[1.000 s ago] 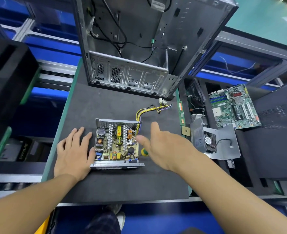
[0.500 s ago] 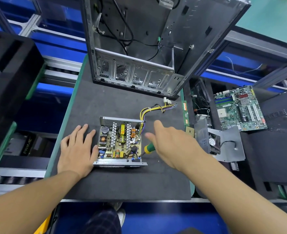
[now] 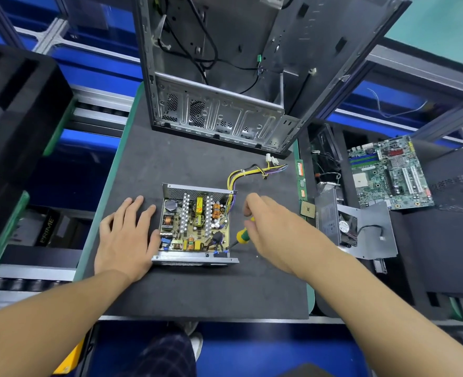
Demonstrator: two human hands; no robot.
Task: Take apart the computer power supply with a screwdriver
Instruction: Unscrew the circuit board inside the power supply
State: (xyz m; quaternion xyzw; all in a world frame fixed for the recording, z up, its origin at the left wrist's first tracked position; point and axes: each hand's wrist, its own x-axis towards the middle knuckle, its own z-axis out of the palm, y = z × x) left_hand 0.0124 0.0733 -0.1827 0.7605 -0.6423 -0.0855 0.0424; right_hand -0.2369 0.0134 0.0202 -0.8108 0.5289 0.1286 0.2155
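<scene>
Head view: we are looking down on the opened power supply, which is lying on the dark mat in front of us. Its circuit board is facing up and its yellow-and-black wire bundle is trailing toward the far right. We are resting our left hand flat on the mat, fingers straight and relaxed, its thumb side touching the unit's left edge. We are gripping the screwdriver in our right hand, fingers curled round its yellow-and-green handle, the tip sitting at the board's near right corner. An open computer case is standing behind the unit, and a motherboard is lying well to the right.
</scene>
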